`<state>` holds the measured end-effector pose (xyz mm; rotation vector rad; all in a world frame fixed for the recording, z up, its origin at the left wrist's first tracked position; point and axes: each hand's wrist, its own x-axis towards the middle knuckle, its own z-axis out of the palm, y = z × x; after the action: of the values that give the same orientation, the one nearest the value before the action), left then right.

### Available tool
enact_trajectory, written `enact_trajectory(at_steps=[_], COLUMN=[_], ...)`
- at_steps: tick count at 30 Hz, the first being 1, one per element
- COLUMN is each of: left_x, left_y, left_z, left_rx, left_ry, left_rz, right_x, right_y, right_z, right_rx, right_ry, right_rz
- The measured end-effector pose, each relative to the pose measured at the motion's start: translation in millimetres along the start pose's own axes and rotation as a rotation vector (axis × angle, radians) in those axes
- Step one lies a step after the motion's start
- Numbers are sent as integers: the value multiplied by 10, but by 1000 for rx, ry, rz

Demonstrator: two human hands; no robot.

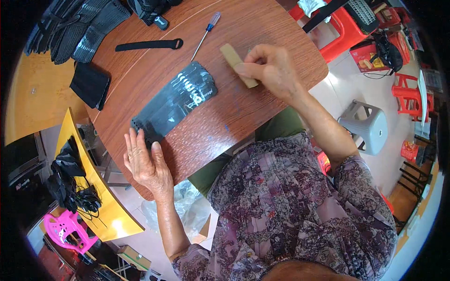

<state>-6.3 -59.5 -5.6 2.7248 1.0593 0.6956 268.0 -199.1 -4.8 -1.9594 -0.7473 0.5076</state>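
fingers: right hand [272, 70] is curled, thumb and fingertips pinched on a flat tan strip [238, 64], gripping it near its lower half. left hand [147, 164] is open and flat, fingers extended and close together, holding nothing, fingertips resting on the near end of the black sleeve stack [176, 100].

tan strip: long axis runs diagonal, upper-left to lower-right in the head view. upper end sticks out free toward the screwdriver [206, 29], lower end pokes out below the fingers. it lies low over the round wooden table [225, 117]; can't tell if it touches the top.

black sleeve stack: flat on the table, glossy, light print on it. long axis diagonal the other way, lower-left to upper-right. near end is under the left fingertips by the table edge, far end points toward the strip and stops just short of it, apart.

around it: screwdriver with a clear handle lies beyond the stack, tip pointing down toward the stack's far end, close but apart. black strap [149, 45] lies roughly level at upper left of the table. folded black cloth [90, 84] hangs over the left table edge. pile of dark grey fabric pieces [75, 28] at far upper left. grey plastic stool [368, 124] on the floor to the right, red plastic stools [344, 30] past the table's far right.
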Motion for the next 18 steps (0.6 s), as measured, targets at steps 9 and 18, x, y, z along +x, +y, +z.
enact_trajectory(at_steps=[9,18], left_x=[-95,-105], left_y=[-135,-158], left_z=[91,129], left_rx=[-15,-70], left_ry=[-23,2], left_rz=[-78,-90], right_x=[7,46], right_y=[-272,-279], right_z=[561,637], right_rx=[-62,-295], right_ry=[-33,-25], right_rz=[-51,-90])
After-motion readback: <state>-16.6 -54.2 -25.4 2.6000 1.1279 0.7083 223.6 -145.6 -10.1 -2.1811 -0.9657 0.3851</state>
